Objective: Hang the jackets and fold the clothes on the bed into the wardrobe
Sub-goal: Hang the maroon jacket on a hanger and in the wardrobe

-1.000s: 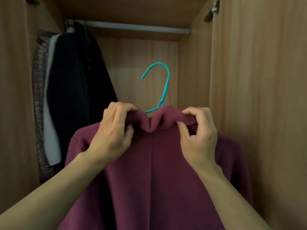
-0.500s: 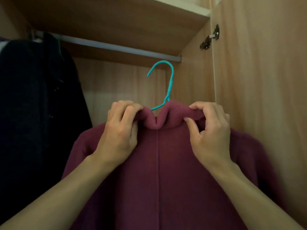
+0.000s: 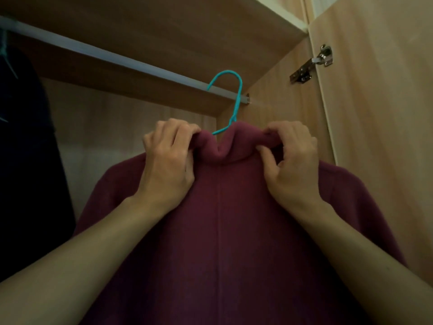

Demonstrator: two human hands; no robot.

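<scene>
– Inside the wardrobe (image 3: 150,26), head view: where is the maroon jacket (image 3: 218,231)?
– It is on the teal hanger (image 3: 237,99), raised just below the rail (image 3: 117,57). The hook overlaps the rail's right end; contact cannot be confirmed.
– Grip state?
– Narrow, both holding fabric. The left hand (image 3: 168,160) curls over the collar (image 3: 234,148) on its left side; the right hand (image 3: 293,165) pinches its right side.
– Surroundings?
– A dark coat (image 3: 23,141) hangs at far left. A metal hinge (image 3: 324,57) sits on the wardrobe's right side.
</scene>
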